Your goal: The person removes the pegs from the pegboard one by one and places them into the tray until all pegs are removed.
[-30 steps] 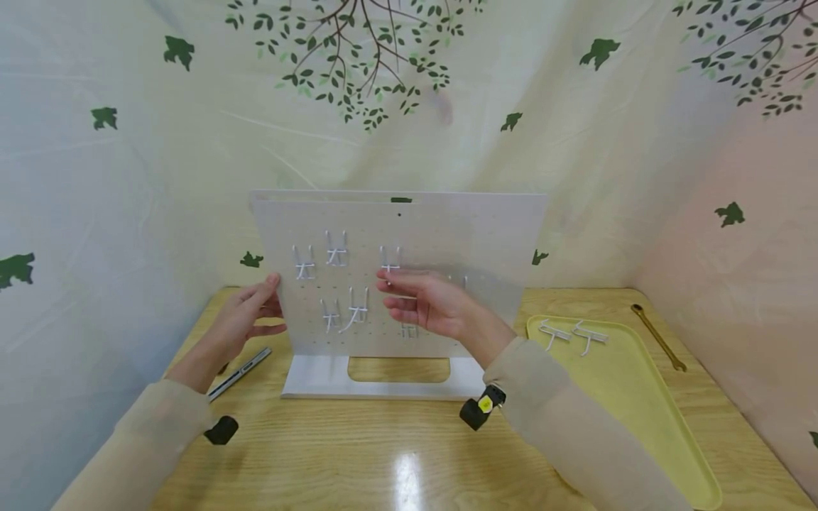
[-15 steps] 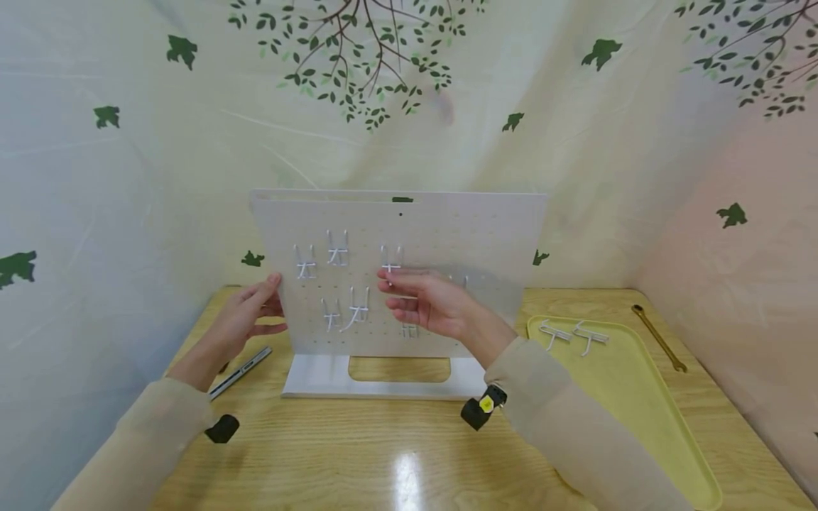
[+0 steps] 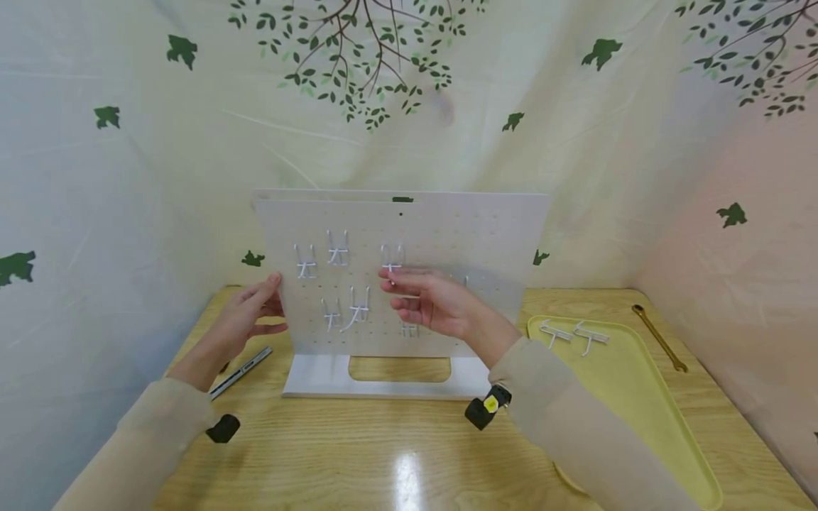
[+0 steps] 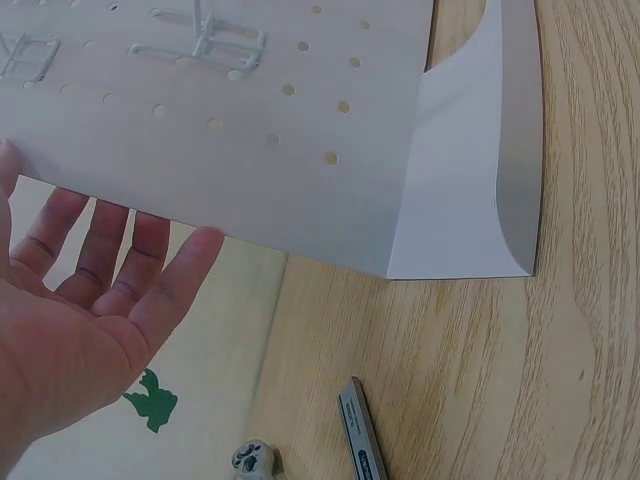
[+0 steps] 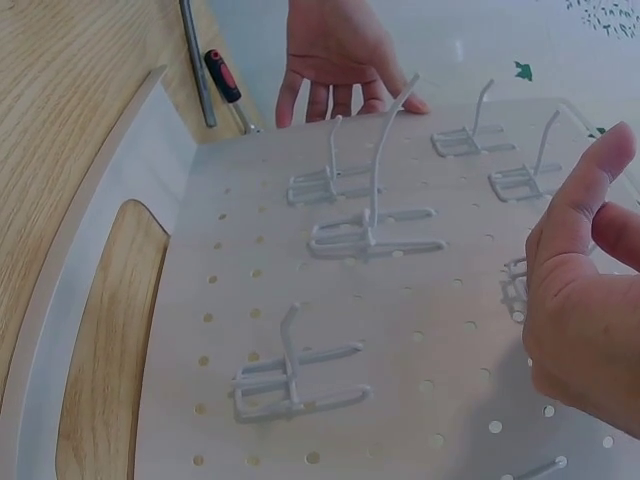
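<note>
A white pegboard (image 3: 428,227) stands upright on a white base, with several white wire hooks set in its holes, such as one wire hook (image 3: 358,306) low on the left. My left hand (image 3: 248,311) grips the board's left edge, thumb at the front and fingers (image 4: 125,240) behind. At the upper middle, the right hand (image 3: 434,301) pinches another wire hook (image 3: 391,255) between thumb and forefinger, against the board. In the right wrist view that hook (image 5: 516,285) is mostly covered by the hand. Its prongs lie at the holes; how deep they sit cannot be seen.
To the right lies a yellow tray (image 3: 629,404) bearing two wire hooks (image 3: 584,336). Beyond it rests a brass-coloured wrench (image 3: 660,338). A slim metal tool (image 3: 241,372) lies left of the base, near a red-and-black handle (image 5: 222,75). A patterned curtain (image 3: 409,92) hangs behind.
My right hand has shifted very slightly right, still pinching the hook. The board's upper edge has moved a touch to the right. My left hand stays at the edge.
</note>
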### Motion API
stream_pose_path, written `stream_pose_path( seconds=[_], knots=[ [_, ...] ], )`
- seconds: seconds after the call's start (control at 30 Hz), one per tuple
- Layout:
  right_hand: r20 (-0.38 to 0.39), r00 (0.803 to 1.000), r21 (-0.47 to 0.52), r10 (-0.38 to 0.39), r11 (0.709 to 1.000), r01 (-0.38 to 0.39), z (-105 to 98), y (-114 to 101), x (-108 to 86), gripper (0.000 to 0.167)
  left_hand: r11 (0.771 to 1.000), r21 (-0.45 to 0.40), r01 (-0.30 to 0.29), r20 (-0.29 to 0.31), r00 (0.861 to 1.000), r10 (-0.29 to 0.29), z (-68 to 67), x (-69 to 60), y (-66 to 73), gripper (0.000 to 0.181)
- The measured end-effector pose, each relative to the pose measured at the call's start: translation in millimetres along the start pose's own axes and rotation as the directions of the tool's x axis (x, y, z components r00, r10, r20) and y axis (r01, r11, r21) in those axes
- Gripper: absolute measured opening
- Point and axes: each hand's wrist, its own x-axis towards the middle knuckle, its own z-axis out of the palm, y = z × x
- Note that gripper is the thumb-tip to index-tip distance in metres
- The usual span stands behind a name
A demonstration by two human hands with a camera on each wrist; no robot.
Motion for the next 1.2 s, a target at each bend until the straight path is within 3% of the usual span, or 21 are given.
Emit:
stream_pose_path(
  seconds=[0.23, 0.53, 0.77, 0.97, 1.2],
  knots=[
    [0.005, 1.0, -0.031, 0.0, 1.0, 0.0, -1, 0, -1.9, 0.045, 1.0, -0.009, -0.003, 0.009, 1.0, 0.004, -1.6, 2.1, -1.6, 0.077],
    [-0.006, 1.0, -0.182, -0.008, 0.983, 0.007, -5, -8, -12.4, 0.043, 1.0, -0.018, -0.014, 0.034, 0.999, 0.014, -4.1, 3.5, -0.5, 0.077],
    [-0.02, 1.0, -0.209, -0.02, 0.978, 0.015, -9, -14, -19.0, 0.044, 0.999, -0.037, -0.007, 0.04, 0.999, 0.008, -4.9, 4.8, 0.5, 0.078],
    [0.012, 0.998, -0.231, -0.054, 0.971, 0.055, -9, -21, -24.7, 0.045, 0.999, -0.038, -0.007, 0.043, 0.999, 0.008, -4.1, 5.5, 0.9, 0.079],
    [0.016, 0.995, -0.318, -0.094, 0.943, 0.094, -12, -28, -33.2, 0.045, 0.999, -0.047, 0.001, 0.036, 0.999, 0.001, -6.5, 6.2, -1.9, 0.078]
  ],
)
